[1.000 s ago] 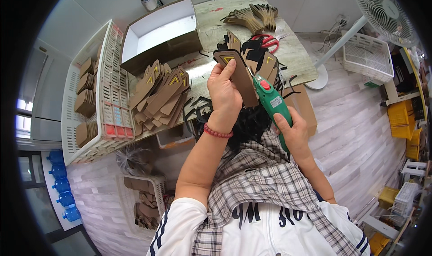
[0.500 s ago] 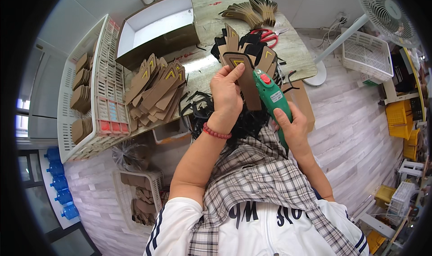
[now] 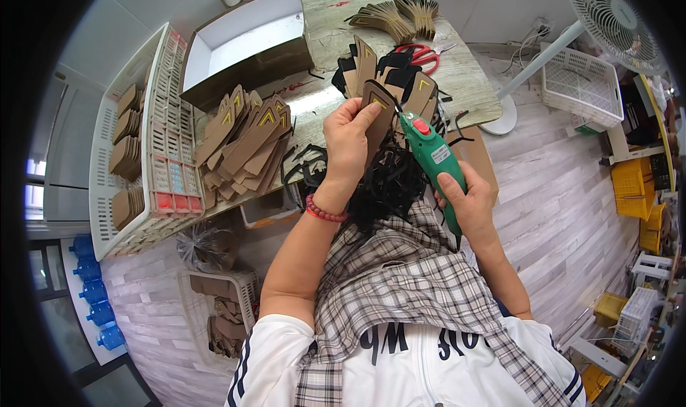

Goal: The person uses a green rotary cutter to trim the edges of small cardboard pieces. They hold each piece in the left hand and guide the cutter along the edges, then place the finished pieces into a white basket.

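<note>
My left hand [image 3: 346,144] pinches a brown flat strap-shaped piece [image 3: 377,134] with a dark edge and a yellow V mark near its pointed end. My right hand [image 3: 468,201] is wrapped round the handle of a green electric cutter [image 3: 430,150] with a red switch. The tip of the cutter is at the piece's right edge, close to its pointed end; whether it touches cannot be made out. Just beyond my hands lies a heap of similar brown and black pieces [image 3: 423,92]. Black trimmed strips [image 3: 386,185] are bunched below the held piece, against my checked apron.
Scissors with red handles [image 3: 427,57] lie behind the heap. Fanned brown pieces [image 3: 386,21] sit at the table's far end. More brown pieces [image 3: 246,146] pile up at left, beside a white plastic basket [image 3: 153,157] and an open box [image 3: 250,64]. A fan [image 3: 614,21] stands far right.
My left hand has shifted slightly left and tilted the brown piece, so its lower end has swung left. The green cutter has moved slightly left; my right hand still grips it.
</note>
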Demonstrator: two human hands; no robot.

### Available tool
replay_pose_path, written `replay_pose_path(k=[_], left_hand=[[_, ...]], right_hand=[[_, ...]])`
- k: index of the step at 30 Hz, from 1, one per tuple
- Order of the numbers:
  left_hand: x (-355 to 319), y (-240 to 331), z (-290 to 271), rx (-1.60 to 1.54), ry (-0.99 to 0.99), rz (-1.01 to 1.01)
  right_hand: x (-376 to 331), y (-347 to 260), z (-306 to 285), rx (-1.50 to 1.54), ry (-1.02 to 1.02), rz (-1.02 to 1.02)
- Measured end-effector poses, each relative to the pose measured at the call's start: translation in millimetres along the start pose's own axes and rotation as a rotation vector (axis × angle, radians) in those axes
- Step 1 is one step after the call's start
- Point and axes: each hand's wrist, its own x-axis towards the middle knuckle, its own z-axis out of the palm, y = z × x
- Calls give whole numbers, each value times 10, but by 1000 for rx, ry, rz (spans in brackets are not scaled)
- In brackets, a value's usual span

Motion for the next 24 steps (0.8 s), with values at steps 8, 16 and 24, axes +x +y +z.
replay_pose_path(k=[8, 16, 24], left_hand=[[90, 66, -122, 158, -116, 22], [55, 104, -175, 199, -244, -58], [67, 162, -225, 325, -373, -100]], right_hand=[[-4, -14, -17, 2, -22, -14], [13, -9, -39, -1, -44, -47], [5, -79, -43, 27, -40, -57]])
